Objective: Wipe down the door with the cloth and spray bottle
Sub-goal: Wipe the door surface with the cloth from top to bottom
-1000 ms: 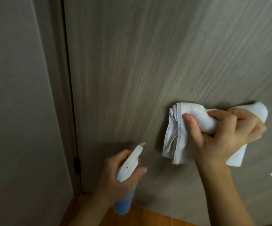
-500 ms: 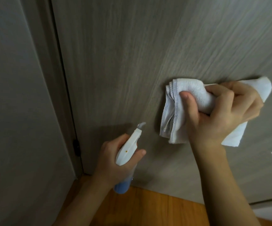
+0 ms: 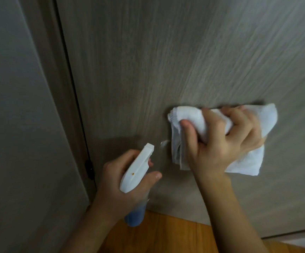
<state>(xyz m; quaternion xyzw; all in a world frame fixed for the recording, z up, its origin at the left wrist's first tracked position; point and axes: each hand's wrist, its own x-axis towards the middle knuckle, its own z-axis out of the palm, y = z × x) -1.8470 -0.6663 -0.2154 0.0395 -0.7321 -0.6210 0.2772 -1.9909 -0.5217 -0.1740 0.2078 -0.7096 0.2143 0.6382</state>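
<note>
- right hand [image 3: 223,143] bunches white cloth [image 3: 246,161], pressed on grey door [image 3: 166,61] low down
- left hand [image 3: 122,181] curled round spray bottle [image 3: 137,172], nozzle near cloth, above wood floor [image 3: 166,232]

Cloth [image 3: 243,161] against door [image 3: 166,61], under right hand [image 3: 226,143]; spray bottle [image 3: 137,172] in left hand [image 3: 119,185], lower left of cloth; floor [image 3: 166,234] below.

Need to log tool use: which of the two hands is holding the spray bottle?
The left hand grips the white-headed spray bottle with blue liquid; the right hand holds the white cloth against the door.
</note>
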